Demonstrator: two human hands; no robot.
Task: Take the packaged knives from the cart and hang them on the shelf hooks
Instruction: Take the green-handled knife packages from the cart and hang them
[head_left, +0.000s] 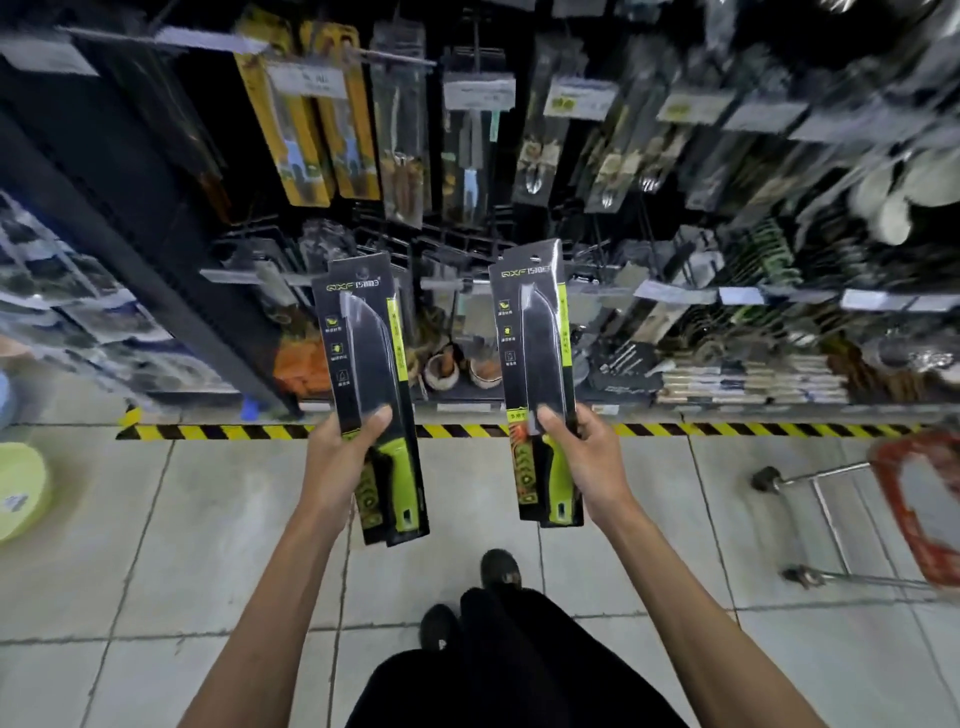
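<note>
Left hand (340, 457) gripped left knife pack (366, 358) upright; right hand (589, 457) gripped right knife pack (540, 338), facing shelf hooks (447, 284).

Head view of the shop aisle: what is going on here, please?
A person stands before a shelf of hanging kitchen tools. The left grip holds what look like two overlapping knife packs near the green handles. The right grip holds another knife pack the same way. The packs stand upright and none is on a hook yet. The red cart stands at the right.
</note>
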